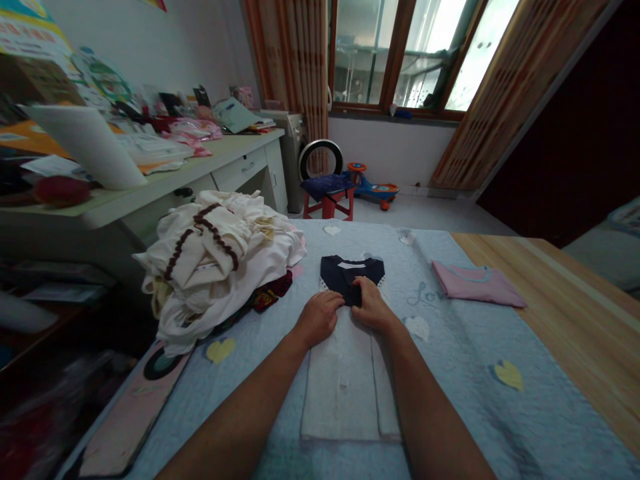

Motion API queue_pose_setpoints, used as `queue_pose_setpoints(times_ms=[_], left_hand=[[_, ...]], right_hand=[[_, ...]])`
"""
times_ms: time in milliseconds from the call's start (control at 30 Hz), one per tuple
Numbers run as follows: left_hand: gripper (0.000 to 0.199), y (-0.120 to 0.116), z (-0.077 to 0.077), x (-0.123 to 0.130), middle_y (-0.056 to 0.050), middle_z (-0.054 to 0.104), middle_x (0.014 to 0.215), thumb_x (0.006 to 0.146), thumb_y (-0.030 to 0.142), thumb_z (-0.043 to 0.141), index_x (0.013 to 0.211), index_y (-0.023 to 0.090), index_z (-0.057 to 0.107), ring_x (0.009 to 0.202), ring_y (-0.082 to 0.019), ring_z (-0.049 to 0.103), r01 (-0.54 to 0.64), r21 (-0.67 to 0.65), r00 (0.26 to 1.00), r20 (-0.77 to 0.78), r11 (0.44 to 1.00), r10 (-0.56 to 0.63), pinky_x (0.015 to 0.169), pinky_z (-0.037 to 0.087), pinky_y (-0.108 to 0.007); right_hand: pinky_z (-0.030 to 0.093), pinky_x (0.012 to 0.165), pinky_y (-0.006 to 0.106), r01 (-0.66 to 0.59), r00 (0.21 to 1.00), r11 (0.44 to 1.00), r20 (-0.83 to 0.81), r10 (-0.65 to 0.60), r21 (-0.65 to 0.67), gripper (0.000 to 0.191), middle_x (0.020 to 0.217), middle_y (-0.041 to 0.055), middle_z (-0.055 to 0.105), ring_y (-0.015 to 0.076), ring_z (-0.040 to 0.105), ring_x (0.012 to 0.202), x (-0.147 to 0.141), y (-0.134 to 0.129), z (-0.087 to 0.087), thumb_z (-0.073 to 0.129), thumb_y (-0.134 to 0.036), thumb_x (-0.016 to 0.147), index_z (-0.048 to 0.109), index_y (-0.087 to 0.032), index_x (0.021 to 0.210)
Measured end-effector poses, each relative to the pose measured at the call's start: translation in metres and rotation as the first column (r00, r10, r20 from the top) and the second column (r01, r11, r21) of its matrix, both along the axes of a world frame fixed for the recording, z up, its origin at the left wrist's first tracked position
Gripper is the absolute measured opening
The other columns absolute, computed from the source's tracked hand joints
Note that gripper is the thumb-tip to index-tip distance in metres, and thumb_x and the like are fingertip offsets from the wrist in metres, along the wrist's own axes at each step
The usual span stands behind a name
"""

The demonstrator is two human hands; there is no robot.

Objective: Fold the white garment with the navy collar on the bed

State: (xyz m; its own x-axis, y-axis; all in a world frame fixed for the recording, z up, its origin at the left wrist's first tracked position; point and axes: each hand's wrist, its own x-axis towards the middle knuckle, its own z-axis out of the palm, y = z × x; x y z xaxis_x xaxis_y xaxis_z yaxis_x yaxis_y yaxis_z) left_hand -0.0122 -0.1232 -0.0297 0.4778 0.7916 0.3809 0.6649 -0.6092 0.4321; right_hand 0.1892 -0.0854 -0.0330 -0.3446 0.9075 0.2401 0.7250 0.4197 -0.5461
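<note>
A white shirt [340, 380] with a navy collar section [345, 272] lies in front of me, its sides folded in to make a long narrow rectangle. My left hand [320, 317] rests at the lower left edge of the navy part, its fingers pressed together on the cloth. Opposite it, my right hand [371, 305] pinches the navy fabric near its lower right, thumb and forefinger curled. White dotted trim shows at both sides of the collar section. The fingertips partly cover where navy meets white.
A heap of white clothes [220, 260] rises at the left. A folded pink garment [477, 285] lies at the right on the blue quilted cover [450, 373], beside bare wood [590, 313]. A long pink box [135, 413] is at front left. A cluttered desk [240, 157] and red stool [329, 207] stand beyond.
</note>
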Motion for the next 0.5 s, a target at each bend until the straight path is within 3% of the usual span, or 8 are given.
queue_pose_setpoints(times_ms=[233,500], left_hand=[[0.034,-0.002,0.003,0.002,-0.009,0.068,0.121,0.083,0.009,0.057,0.114,0.021,0.067,0.116,-0.024,0.06,-0.021,0.019,1.0,-0.006,1.0,0.021,0.105,0.046,-0.045],[0.032,-0.001,0.007,0.012,-0.008,0.067,0.116,0.085,0.014,0.06,0.116,0.02,0.063,0.11,-0.025,0.059,-0.089,0.035,0.993,-0.079,0.995,0.092,0.1,0.046,-0.041]], right_hand=[[0.04,0.102,0.039,-0.021,0.998,0.998,-0.05,0.023,0.054,0.034,0.118,0.0108,0.056,0.0252,0.05,0.116,0.003,0.001,0.002,0.051,-0.012,0.063,0.055,-0.02,0.096],[0.044,0.096,0.035,0.083,0.98,0.996,-0.184,-0.077,0.025,0.012,0.112,0.011,0.06,0.0235,0.057,0.109,0.003,0.005,0.004,0.052,-0.015,0.068,0.054,-0.022,0.078]])
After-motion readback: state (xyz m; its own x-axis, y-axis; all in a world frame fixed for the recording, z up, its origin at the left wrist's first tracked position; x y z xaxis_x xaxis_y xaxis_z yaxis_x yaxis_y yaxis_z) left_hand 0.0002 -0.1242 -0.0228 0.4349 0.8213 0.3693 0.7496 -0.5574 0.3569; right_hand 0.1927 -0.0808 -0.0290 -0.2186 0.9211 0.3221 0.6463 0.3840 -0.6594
